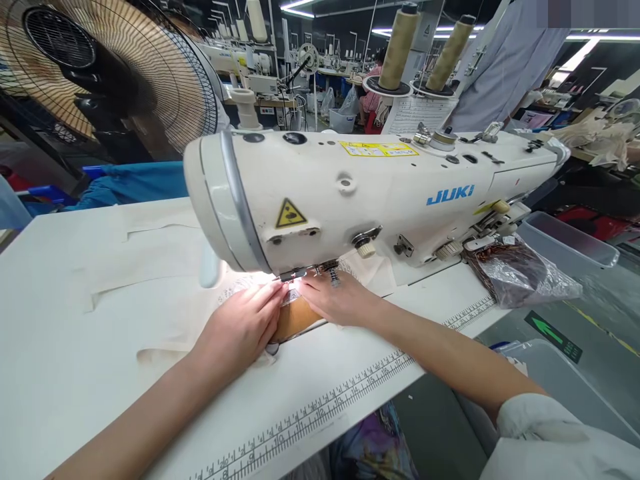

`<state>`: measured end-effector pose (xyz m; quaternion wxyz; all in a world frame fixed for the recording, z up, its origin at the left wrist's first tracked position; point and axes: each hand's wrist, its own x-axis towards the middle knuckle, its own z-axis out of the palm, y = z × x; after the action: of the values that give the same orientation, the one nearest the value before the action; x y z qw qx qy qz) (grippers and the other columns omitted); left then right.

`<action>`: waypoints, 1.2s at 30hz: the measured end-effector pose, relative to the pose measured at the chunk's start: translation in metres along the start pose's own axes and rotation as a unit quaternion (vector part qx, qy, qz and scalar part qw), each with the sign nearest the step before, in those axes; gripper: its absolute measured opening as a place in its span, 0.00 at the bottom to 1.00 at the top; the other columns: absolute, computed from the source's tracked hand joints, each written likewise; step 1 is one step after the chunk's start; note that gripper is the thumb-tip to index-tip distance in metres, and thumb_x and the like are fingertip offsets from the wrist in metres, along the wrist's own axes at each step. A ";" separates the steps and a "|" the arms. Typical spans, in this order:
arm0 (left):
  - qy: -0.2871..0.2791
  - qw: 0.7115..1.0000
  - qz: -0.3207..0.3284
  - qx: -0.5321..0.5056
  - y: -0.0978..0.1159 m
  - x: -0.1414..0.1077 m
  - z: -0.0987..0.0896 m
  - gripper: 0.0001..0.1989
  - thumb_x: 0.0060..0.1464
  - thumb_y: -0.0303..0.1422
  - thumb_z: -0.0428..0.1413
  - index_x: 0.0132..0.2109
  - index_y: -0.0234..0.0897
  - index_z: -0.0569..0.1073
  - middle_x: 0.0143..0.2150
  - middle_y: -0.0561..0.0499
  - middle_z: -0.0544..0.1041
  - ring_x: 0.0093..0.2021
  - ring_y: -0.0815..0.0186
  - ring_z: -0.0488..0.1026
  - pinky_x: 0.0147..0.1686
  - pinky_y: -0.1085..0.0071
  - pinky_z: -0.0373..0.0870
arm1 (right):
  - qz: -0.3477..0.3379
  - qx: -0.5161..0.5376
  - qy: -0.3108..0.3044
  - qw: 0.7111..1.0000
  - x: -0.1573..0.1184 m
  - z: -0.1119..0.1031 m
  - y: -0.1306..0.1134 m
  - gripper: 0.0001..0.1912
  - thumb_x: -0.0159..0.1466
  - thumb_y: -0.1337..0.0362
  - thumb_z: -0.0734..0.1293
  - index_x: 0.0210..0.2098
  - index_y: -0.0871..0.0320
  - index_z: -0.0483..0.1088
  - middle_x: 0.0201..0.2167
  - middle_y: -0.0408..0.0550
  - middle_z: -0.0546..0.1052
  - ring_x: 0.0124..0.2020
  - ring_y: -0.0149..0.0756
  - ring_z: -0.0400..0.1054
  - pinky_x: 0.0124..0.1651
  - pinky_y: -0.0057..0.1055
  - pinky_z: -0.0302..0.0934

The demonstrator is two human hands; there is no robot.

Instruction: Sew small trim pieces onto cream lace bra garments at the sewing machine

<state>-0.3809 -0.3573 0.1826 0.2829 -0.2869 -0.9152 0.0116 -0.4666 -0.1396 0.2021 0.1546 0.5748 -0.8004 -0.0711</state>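
Note:
A cream fabric piece [230,283] with fine printed marks lies under the needle area of a white JUKI sewing machine [310,193]. My left hand [243,323] presses on it from the left, fingers together, tips close to the presser foot. From the right, my right hand [337,298] holds the fabric down with bent fingers, partly hidden behind its own knuckles. Between both hands show a small pale printed patch [290,295] and a tan brown plate [299,319]. The lamp's glare washes out the spot at the needle.
Cut cream pieces [150,283] lie on the white table [45,287] at left. A ruler strip [320,410] runs along the front edge. At right are a plastic bag [530,273] and a clear bin [570,237]. A large fan [165,80] and thread cones [399,50] stand behind.

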 end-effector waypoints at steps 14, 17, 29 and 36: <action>-0.010 1.000 -0.007 -0.009 -0.002 -0.004 0.004 0.19 0.71 0.30 0.42 0.58 0.31 0.73 0.55 0.41 0.79 0.51 0.58 0.77 0.46 0.63 0.75 | 0.019 0.000 -0.003 1.000 -0.001 -0.003 -0.003 0.18 0.73 0.72 0.51 0.50 0.63 0.70 0.49 0.57 0.75 0.41 0.40 0.67 0.41 0.39 0.62; -0.004 1.000 -0.003 -0.017 -0.003 -0.004 0.005 0.19 0.70 0.29 0.43 0.59 0.32 0.73 0.54 0.41 0.79 0.52 0.58 0.76 0.47 0.63 0.74 | 0.018 -0.012 -0.007 1.000 -0.001 -0.004 -0.002 0.20 0.72 0.73 0.49 0.49 0.63 0.70 0.48 0.57 0.75 0.41 0.40 0.67 0.41 0.38 0.61; 0.006 1.000 0.018 0.012 -0.003 0.000 0.003 0.17 0.70 0.28 0.43 0.53 0.27 0.74 0.51 0.40 0.80 0.48 0.57 0.77 0.45 0.62 0.75 | 0.011 0.018 -0.024 0.999 0.001 -0.006 0.001 0.17 0.72 0.72 0.51 0.49 0.64 0.68 0.45 0.55 0.74 0.41 0.40 0.66 0.38 0.37 0.58; -0.007 1.000 0.007 -0.015 -0.004 0.000 0.002 0.18 0.69 0.28 0.43 0.55 0.30 0.75 0.52 0.40 0.80 0.48 0.56 0.77 0.44 0.60 0.76 | 0.013 0.047 -0.021 0.999 0.002 -0.004 0.002 0.14 0.72 0.72 0.52 0.44 0.62 0.68 0.42 0.53 0.73 0.40 0.39 0.66 0.37 0.36 0.56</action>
<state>-0.3835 -0.3604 0.1817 0.2721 -0.2977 -0.9151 0.0018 -0.4676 -0.1408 0.2067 0.1108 0.5691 -0.8136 -0.0433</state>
